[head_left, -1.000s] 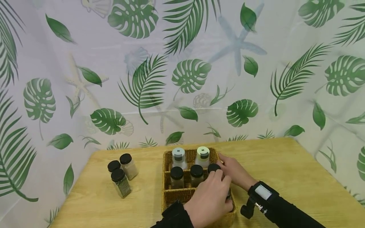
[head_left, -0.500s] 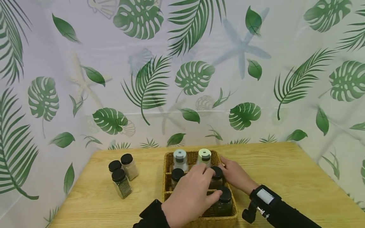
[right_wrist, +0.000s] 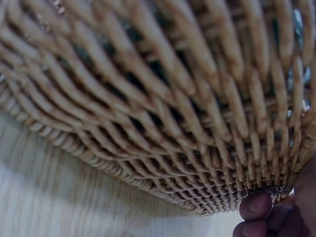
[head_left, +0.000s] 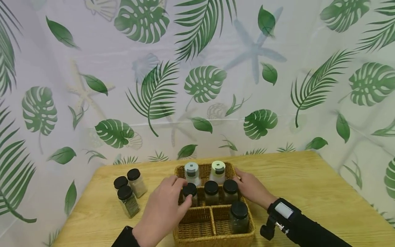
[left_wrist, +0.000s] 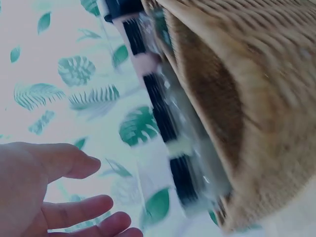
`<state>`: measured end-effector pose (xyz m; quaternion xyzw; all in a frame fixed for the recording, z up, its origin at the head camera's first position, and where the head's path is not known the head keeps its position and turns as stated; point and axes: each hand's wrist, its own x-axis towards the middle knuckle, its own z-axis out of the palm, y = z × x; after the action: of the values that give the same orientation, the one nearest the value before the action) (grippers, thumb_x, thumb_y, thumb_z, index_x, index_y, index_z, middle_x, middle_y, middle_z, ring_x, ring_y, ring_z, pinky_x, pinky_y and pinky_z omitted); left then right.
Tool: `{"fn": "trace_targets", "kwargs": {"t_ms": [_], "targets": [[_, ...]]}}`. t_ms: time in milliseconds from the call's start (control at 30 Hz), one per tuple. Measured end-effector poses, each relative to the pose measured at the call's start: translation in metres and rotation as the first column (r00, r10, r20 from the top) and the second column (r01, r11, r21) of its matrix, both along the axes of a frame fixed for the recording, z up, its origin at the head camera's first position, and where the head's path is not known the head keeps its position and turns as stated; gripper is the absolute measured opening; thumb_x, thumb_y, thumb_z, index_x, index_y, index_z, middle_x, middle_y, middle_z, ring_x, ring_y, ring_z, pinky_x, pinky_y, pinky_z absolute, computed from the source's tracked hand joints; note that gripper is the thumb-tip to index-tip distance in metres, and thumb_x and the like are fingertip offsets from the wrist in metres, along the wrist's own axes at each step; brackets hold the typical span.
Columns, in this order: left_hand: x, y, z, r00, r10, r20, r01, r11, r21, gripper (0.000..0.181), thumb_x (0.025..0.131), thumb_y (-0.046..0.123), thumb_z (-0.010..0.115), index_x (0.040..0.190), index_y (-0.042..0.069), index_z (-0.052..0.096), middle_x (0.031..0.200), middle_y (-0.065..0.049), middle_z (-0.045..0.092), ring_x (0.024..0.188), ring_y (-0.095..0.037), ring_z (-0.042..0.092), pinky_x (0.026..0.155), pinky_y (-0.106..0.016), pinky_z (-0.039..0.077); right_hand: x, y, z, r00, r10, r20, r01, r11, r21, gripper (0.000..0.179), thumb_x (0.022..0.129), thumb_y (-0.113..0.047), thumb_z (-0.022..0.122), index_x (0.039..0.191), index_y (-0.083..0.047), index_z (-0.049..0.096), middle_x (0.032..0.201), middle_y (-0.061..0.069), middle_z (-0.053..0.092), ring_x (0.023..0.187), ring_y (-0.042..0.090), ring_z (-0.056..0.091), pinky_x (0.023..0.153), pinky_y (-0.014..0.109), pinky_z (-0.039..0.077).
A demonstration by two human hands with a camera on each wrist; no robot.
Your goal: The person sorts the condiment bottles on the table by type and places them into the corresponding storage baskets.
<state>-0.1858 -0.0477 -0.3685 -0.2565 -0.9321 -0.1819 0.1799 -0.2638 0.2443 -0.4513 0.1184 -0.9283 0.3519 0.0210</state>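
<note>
A wicker basket [head_left: 213, 241] with compartments stands on the table. My left hand [head_left: 162, 207], thumb and fingers spread, is over its left side, overlapping the leftmost black-capped jar [head_left: 189, 190] in the head view. The left wrist view shows that hand [left_wrist: 64, 187] with nothing between its fingers, apart from the basket [left_wrist: 281, 98]. At the far right side, my right hand [head_left: 254, 188] holds the basket's edge, its fingertips [right_wrist: 256, 206] against the weave. Two more black-capped jars [head_left: 211, 192] share the middle row; another jar [head_left: 239, 218] fills the front right compartment's right side.
Two white bottles, one with a pale blue top [head_left: 192, 169] and one with a yellow top [head_left: 218, 168], stand in the back compartment. Three black-capped spice jars [head_left: 129, 202] cluster left on the wooden table [head_left: 296, 178]. A leaf-print cloth [head_left: 197, 85] hangs behind.
My left hand has left the front right jar, crossed the middle row and moved left to the basket's left side, with fingers spread. My right hand keeps its hold on the basket.
</note>
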Motion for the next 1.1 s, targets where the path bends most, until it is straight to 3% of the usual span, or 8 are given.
{"fn": "trace_targets", "kwargs": {"t_ms": [233,333,433,600,767,900,1100], "targets": [[-0.009,-0.045,-0.006,0.983,0.164,-0.081,-0.165,0.986,-0.011,0.026,0.086,0.028,0.066,0.106,0.012,0.065,0.102,-0.004,0.059,0.09,-0.021,0.053,0.073,-0.036,0.049,-0.006,-0.007,-0.002,1.0,0.006,-0.008,-0.006,1.0,0.001,0.051,0.104,-0.022,0.038,0.142,0.011,0.033,0.042,-0.007,0.031,0.035,0.008,0.022,0.039,0.024,0.025],[-0.01,-0.066,-0.004,0.972,0.216,-0.089,-0.22,0.975,-0.029,0.032,0.084,0.028,0.069,0.108,0.008,0.064,0.104,-0.009,0.057,0.094,-0.027,0.051,0.078,-0.045,0.046,-0.008,-0.012,-0.003,1.0,0.029,-0.006,-0.029,1.0,-0.011,0.052,0.104,-0.024,0.037,0.142,0.011,0.032,0.043,-0.008,0.031,0.035,0.008,0.022,0.039,0.024,0.026],[-0.012,-0.08,-0.004,0.967,0.249,-0.057,-0.253,0.965,-0.069,0.042,0.083,0.029,0.07,0.116,0.004,0.062,0.113,-0.017,0.054,0.104,-0.035,0.045,0.082,-0.053,0.042,-0.007,-0.011,-0.003,1.0,0.012,0.005,-0.012,1.0,-0.01,0.051,0.104,-0.024,0.037,0.143,0.009,0.032,0.043,-0.007,0.031,0.035,0.008,0.022,0.039,0.024,0.026],[-0.017,-0.086,-0.014,0.956,0.293,0.02,-0.289,0.951,-0.113,0.055,0.083,0.032,0.07,0.126,0.0,0.056,0.126,-0.026,0.047,0.114,-0.043,0.038,0.083,-0.06,0.039,-0.001,0.0,-0.005,1.0,-0.008,-0.006,0.008,1.0,0.011,0.051,0.104,-0.023,0.038,0.143,0.01,0.033,0.043,-0.006,0.031,0.035,0.009,0.022,0.04,0.025,0.027],[-0.023,-0.092,-0.022,0.952,0.302,0.059,-0.296,0.951,-0.084,0.052,0.081,0.027,0.071,0.122,-0.002,0.059,0.114,-0.024,0.052,0.106,-0.04,0.045,0.073,-0.055,0.046,0.0,0.004,-0.002,1.0,0.007,-0.002,-0.007,1.0,0.01,0.051,0.104,-0.021,0.038,0.142,0.012,0.032,0.044,-0.007,0.031,0.036,0.009,0.022,0.041,0.026,0.029],[-0.028,-0.098,-0.021,0.944,0.317,0.092,-0.31,0.947,-0.087,0.053,0.081,0.028,0.071,0.123,-0.002,0.059,0.109,-0.021,0.054,0.102,-0.037,0.048,0.067,-0.05,0.05,-0.003,0.0,-0.001,1.0,0.011,-0.004,-0.011,1.0,0.0,0.053,0.104,-0.025,0.038,0.142,0.012,0.032,0.044,-0.007,0.032,0.036,0.009,0.022,0.042,0.027,0.03],[-0.032,-0.103,-0.024,0.935,0.354,0.033,-0.347,0.928,-0.134,0.051,0.077,0.03,0.075,0.113,-0.004,0.064,0.098,-0.021,0.057,0.089,-0.038,0.052,0.062,-0.052,0.049,-0.001,0.001,-0.002,1.0,0.015,-0.001,-0.015,1.0,-0.014,0.057,0.104,-0.031,0.036,0.142,0.011,0.032,0.043,-0.007,0.031,0.036,0.009,0.022,0.041,0.026,0.029]]}}
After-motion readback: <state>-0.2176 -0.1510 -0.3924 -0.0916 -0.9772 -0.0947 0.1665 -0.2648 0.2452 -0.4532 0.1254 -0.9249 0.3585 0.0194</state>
